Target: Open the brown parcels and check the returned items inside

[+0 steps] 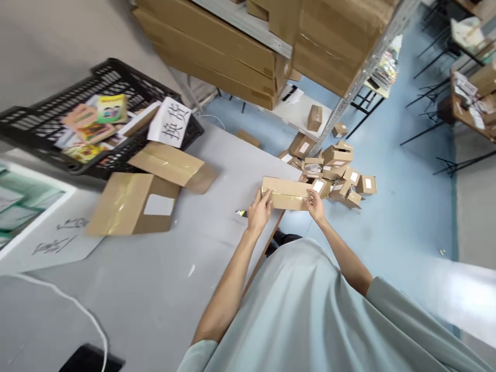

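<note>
A long, narrow cardboard box (287, 189) with a strip of clear tape along its face is held over the edge of the grey table (209, 268). My left hand (259, 213) grips its left end, fingers closed against the taped face. At the other end, my right hand (315, 207) pinches the box's right edge. Just left of my left hand, a small yellow and black object (241, 213), possibly a cutter, lies on the table, partly hidden. Two taped cardboard boxes stand farther left: a labelled one (134, 204) and a flatter one (174, 164).
A black plastic crate (50, 124) of colourful packets stands at back left, a handwritten sign (170, 123) on it. A white box (42, 227) is at the left, near a white cable (73, 299). Small boxes (337, 170) pile on the blue floor beside metal shelving (349, 88).
</note>
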`<state>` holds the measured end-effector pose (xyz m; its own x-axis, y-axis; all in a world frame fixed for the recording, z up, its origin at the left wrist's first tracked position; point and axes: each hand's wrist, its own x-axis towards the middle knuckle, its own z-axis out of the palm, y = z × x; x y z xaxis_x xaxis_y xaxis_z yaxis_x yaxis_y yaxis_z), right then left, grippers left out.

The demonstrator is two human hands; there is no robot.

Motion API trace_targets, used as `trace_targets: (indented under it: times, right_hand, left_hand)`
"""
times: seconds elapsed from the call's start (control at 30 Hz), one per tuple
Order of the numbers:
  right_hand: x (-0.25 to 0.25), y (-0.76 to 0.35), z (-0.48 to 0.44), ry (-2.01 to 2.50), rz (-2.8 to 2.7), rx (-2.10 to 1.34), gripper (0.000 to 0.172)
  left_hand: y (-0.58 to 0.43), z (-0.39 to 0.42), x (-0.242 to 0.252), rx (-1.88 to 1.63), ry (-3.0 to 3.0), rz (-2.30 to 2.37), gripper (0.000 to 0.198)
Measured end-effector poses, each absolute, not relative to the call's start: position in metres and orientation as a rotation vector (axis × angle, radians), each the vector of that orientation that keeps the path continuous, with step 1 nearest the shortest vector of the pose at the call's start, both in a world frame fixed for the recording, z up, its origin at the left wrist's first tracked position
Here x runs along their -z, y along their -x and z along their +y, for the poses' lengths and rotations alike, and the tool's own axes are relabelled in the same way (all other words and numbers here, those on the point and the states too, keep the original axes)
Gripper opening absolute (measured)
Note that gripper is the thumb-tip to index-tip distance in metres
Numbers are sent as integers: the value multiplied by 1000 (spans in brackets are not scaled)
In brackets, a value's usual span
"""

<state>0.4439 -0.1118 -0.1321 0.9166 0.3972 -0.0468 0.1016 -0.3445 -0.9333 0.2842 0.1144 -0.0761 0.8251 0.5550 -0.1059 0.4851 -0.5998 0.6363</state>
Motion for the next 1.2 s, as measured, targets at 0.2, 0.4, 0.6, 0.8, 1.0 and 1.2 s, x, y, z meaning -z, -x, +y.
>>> trace_targets:
  times: [0.2, 0.4, 0.6, 0.8, 1.0, 1.2]
  right_hand:
    - [128, -427, -171, 2011, 22, -171, 58]
    - [145, -457, -230, 2000, 162, -138, 56]
    - [166, -544, -301, 1947, 251, -131, 49]
    - [167, -646, -366, 1884, 385, -11, 60]
    - [166, -727, -413, 1716, 438, 61, 73]
    - [171, -837, -457, 1767, 313, 124, 90]
  left_hand:
    - [-317, 63, 64, -115, -2366, 563, 59]
    - [-368, 15, 73, 26, -2406, 468, 54]
    - [-476, -36, 95, 107, -2437, 364, 57]
    - [-612, -92, 116, 157, -2428, 196, 62]
    - [-723, -130, 125, 175, -2428, 110, 91]
    - [-843, -155, 117, 242, -2423, -168, 97]
